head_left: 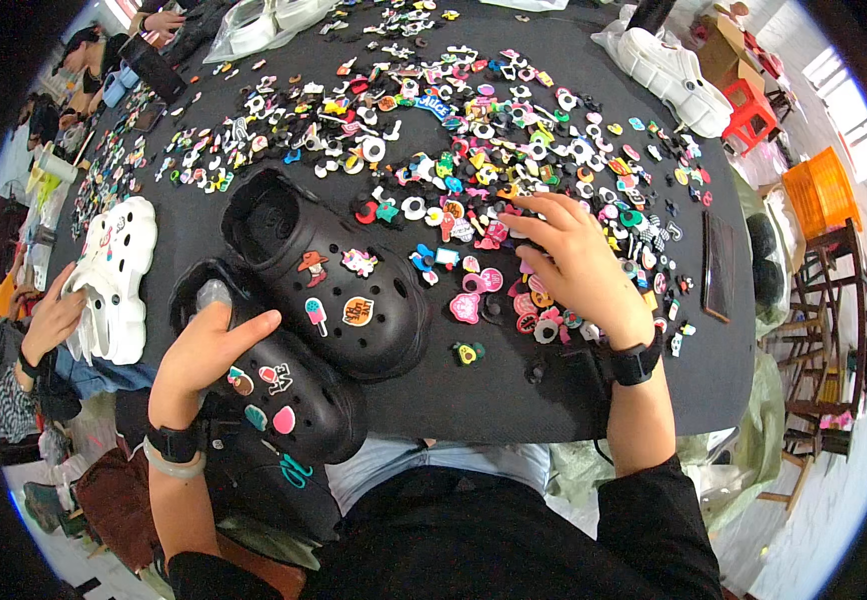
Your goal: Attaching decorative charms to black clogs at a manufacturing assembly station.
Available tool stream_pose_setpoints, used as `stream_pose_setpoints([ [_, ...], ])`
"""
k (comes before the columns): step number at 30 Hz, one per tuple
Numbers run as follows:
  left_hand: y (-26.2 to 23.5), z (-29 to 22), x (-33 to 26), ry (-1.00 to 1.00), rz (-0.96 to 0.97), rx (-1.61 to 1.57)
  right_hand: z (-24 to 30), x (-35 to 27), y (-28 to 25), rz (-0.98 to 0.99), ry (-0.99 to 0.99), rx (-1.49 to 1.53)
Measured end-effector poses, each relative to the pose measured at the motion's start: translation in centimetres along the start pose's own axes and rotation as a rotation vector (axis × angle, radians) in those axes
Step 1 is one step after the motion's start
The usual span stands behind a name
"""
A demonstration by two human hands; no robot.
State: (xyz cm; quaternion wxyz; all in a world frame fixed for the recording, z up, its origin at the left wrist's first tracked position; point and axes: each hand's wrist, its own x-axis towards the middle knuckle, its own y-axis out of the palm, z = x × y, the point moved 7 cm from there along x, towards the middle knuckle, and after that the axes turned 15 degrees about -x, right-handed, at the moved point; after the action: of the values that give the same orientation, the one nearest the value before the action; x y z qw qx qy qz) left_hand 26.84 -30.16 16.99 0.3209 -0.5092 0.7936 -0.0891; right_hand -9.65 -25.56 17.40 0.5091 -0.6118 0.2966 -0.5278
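Two black clogs [329, 290] lie side by side on the table, toes toward me, with colourful charms on their uppers. My left hand [204, 350] grips the nearer-left black clog [294, 395] around its heel opening. One finger, with a grey cover on its tip, reaches inside; the thumb lies across the clog's side and the other fingers are hidden. Over the heap of shoe charms [474, 215], my right hand [579, 265] is open, its fingers spread and their tips among the charms. An avocado charm [470, 353] lies apart, nearer me.
At the left, another person's hand [54, 318] is at a white clog [119, 270]. A dark phone-like slab [719, 265] lies near the table's right edge. White clogs [669, 75] in plastic sit at the far right, past which stand a red stool [749, 112] and an orange basket [822, 195].
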Motion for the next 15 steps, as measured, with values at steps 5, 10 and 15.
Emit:
stream_pose_setpoints([
  [5, 0.5, -0.7, -0.1, 0.042, 0.006, -0.053, 0.6, -0.1, 0.1, 0.013, -0.061, 0.028],
  [10, 0.1, -1.1, -0.5, 0.008, -0.055, 0.059, 0.1, 0.0, 0.2, 0.066, 0.0, 0.06],
  [15, -0.2, -0.1, -0.2, -0.014, -0.039, 0.093, 0.3, 0.0, 0.2, -0.022, -0.002, 0.009],
])
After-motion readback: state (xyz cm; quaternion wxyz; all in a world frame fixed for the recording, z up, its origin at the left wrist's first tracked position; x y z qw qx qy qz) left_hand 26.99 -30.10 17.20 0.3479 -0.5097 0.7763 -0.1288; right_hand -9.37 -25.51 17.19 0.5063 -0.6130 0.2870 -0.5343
